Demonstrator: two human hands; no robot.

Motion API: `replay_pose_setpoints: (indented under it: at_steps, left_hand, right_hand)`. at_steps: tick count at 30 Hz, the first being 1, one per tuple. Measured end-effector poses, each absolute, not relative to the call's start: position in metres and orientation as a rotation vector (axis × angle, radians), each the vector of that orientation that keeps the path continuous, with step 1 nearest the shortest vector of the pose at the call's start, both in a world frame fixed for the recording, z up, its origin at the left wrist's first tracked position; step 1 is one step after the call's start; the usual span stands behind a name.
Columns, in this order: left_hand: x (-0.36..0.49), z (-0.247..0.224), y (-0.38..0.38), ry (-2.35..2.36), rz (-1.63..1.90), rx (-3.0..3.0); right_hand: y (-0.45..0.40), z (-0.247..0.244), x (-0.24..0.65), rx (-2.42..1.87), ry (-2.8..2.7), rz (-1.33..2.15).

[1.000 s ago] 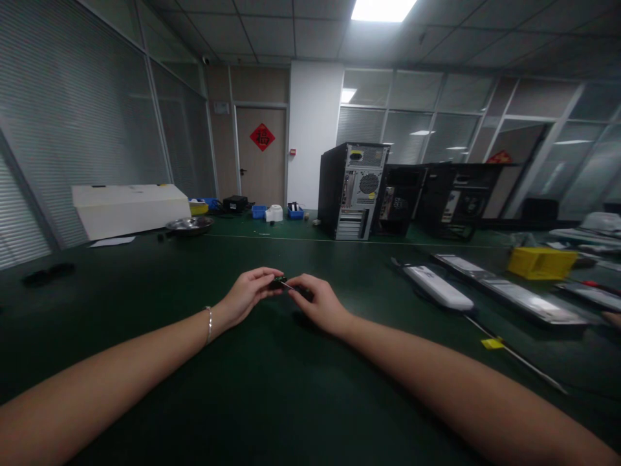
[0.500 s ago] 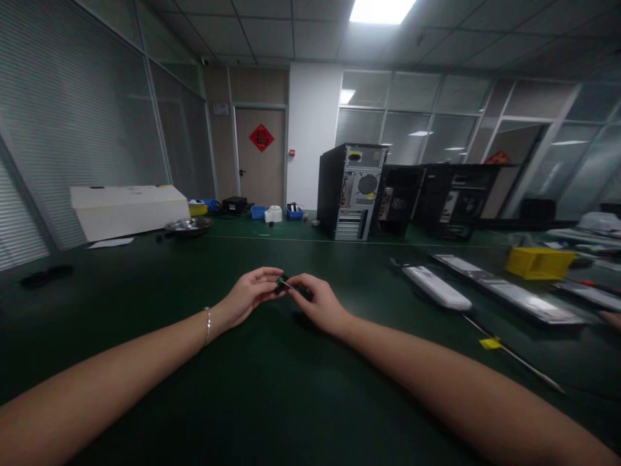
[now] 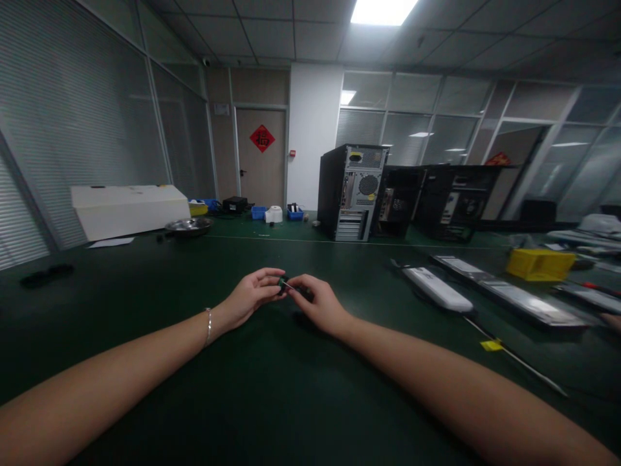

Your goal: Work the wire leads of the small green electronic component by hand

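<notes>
My left hand (image 3: 251,295), with a bracelet on its wrist, pinches a small dark green part (image 3: 282,283) above the middle of the green table (image 3: 272,395). Close on its right, my right hand (image 3: 317,301) has its fingers closed round a thin tool (image 3: 290,286). The tool's shiny shaft points left and its tip meets the green part. Most of the tool is hidden by my right fingers, and the fine detail of the part is too small to tell.
Computer towers (image 3: 356,191) stand at the back. Right of my hands lie a white power strip (image 3: 439,288), long metal-topped units (image 3: 528,299) and a yellow bin (image 3: 541,264). Back left are a metal bowl (image 3: 189,226) and a white box (image 3: 130,210). Someone's fingers (image 3: 612,321) show at the right edge.
My left fingers have shifted slightly round the green part, and more of its green surface shows. My right hand keeps nearly the same place.
</notes>
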State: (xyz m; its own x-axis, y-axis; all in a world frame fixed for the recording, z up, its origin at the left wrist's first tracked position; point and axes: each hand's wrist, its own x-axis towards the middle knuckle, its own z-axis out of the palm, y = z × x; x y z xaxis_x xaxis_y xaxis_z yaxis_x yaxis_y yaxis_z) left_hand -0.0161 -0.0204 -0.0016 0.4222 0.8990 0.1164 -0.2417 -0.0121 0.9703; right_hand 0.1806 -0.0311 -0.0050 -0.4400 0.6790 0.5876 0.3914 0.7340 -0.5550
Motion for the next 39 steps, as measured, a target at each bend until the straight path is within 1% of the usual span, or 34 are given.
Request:
replay_pose_setpoints:
  at_steps: [39]
  left_hand:
    - [-0.0164,0.0012,-0.0222,0.684,0.985,1.322]
  right_hand:
    - [-0.0304,-0.0049,0.1795,-0.831,-2.105,0.424]
